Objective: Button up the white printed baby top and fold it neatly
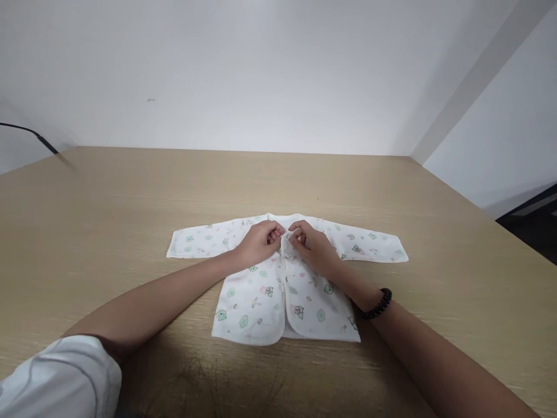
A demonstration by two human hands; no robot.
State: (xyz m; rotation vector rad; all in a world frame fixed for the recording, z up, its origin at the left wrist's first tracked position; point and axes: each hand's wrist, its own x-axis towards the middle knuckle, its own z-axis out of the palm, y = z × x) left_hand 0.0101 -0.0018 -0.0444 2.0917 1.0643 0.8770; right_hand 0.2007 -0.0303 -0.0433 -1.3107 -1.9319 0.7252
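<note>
Cable (pixel 47 144) left (black); hands (pixel 257 244) (pixel 317 249) partly cover jacket (pixel 255 307)

No readable text, labels or numbers; print on the baby jacket (pixel 255 307) around the grip is pictorial.

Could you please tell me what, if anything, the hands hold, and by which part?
The patterned jacket: the left hand and right hand appear to pinch it at the top of its front opening.

One jacket (pixel 284 278), one bracelet (pixel 383 304)
</note>
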